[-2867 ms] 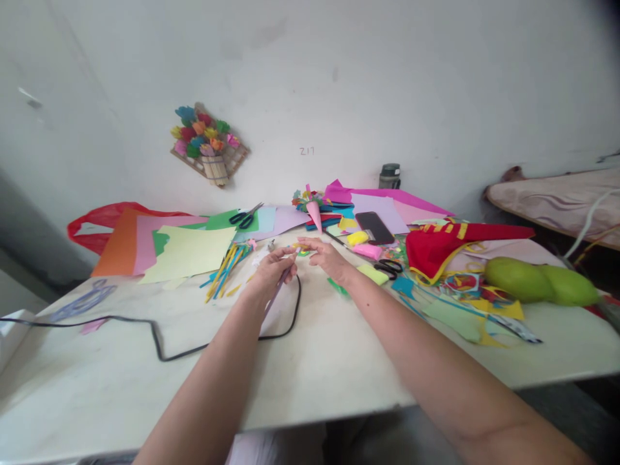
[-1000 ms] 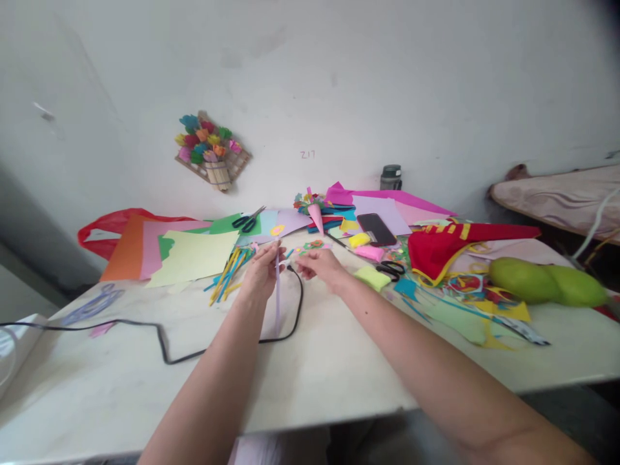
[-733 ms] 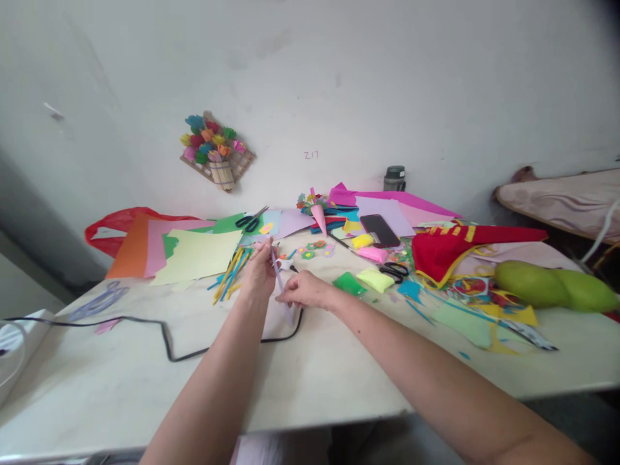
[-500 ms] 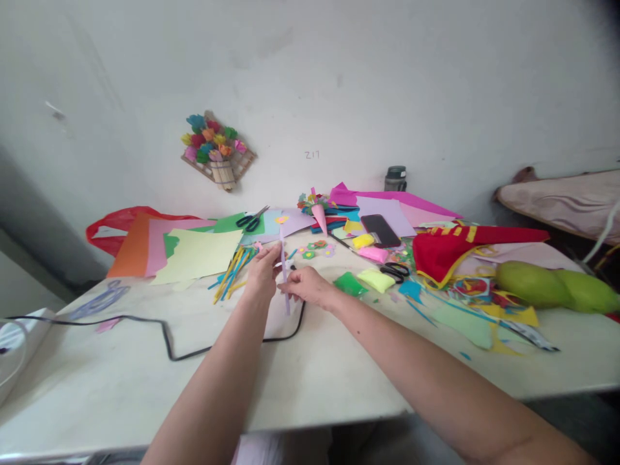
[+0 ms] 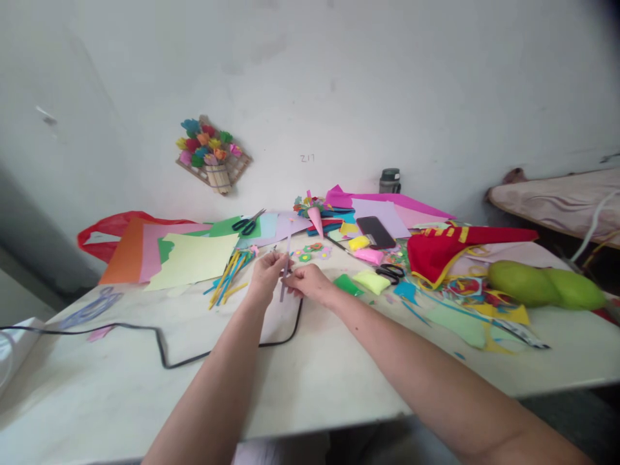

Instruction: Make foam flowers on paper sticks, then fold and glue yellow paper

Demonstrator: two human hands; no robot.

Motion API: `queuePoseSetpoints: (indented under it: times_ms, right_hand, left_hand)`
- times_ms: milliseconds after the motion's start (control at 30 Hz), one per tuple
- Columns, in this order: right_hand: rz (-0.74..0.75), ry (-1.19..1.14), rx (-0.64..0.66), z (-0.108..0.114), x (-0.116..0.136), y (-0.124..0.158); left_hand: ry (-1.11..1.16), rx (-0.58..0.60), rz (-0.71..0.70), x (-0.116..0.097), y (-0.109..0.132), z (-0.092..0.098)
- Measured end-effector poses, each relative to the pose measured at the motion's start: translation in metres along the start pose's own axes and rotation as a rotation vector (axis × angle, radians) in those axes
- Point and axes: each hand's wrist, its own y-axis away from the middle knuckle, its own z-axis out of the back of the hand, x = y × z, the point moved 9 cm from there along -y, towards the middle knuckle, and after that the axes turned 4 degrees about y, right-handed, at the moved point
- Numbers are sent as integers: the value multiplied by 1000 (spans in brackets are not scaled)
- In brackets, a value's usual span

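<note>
Between my hands, above the middle of the table, a thin pale purple paper strip (image 5: 283, 294) stands nearly upright. Its upper end reaches up in front of the lilac sheet, where a small orange-pink bit shows edge-on. My left hand (image 5: 267, 276) is closed, pinching the strip around its middle. Lower down, my right hand (image 5: 310, 284) has its thumb and fingertips closed on the same strip. Just behind the hands lie small paper flowers (image 5: 305, 257). A bundle of yellow and blue paper strips (image 5: 227, 278) rests left of my left hand.
A black cable (image 5: 194, 359) loops across the table before me. Scissors (image 5: 248, 225) lie on coloured sheets (image 5: 194, 261); more scissors (image 5: 390, 274), clay packets (image 5: 372, 281), a phone (image 5: 376, 232) and red cloth (image 5: 436, 255) sit right. A pink paper cone (image 5: 316, 221) with flowers stands behind.
The strip has turned in my fingers: its yellow-orange flower top faced me before and now appears narrow. Both hands stay closed on it. The whole view has shifted slightly.
</note>
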Motion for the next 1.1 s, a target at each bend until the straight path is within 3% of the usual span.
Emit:
queuePoseSetpoints:
  times_ms: [133,233,400,533,633,767,1100]
  right_hand:
    - [52,44,-14,10,4,-1]
    - [87,-2,-109,30,7,-3]
    - [44,-119,-278,63,-1,-4]
    - [46,-260,-362,79,-7,-5]
    - [47,-335,-411,87,-12,-4]
    - [12,-348,-416,87,-17,-4]
    - [-23,-346,-368,79,-16,-4]
  left_hand:
    - [-37,-78,-34,-6,-6,20]
    - [-164,-173,-40,-10,-12,48]
    - [-633,-396,3,-24,-12,108]
    - [-1034,-478,146,-29,-6,134]
    - [-1181,-516,210,-26,-3,146]
    - [-1278,-521,154,-22,-4,154]
    - [-1277,-535,225,-9,-5,165]
